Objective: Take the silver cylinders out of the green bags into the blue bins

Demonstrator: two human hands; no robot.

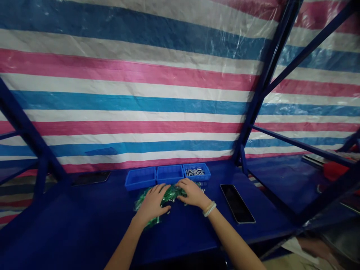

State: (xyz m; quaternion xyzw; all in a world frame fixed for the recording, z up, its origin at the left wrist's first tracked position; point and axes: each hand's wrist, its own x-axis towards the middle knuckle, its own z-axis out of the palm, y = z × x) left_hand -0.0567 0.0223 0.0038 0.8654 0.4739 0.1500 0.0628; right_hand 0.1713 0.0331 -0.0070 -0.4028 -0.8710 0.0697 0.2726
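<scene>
A crumpled green plastic bag [173, 192] lies on the blue table, with small metal pieces [173, 200] scattered around its front edge. My left hand [153, 204] rests over the bag's left part, its fingers spread and the thumb pointing right. From the other side my right hand [194, 193], with a beaded bracelet at the wrist, touches the bag with bent fingers set apart. The palms hide part of the bag. Just behind stand three joined blue trays; the right tray [208, 175] holds many small metal cylinders [195, 171], while the left tray [140, 184] and middle tray [170, 180] hold nothing visible.
A phone [237, 203] lies right of my right hand, and a dark flat device [91, 178] lies at the back left. Blue metal frame posts [254, 103] rise at both sides before a striped sheet [135, 82]. Another person's blurred arm [317, 248] shows at lower right.
</scene>
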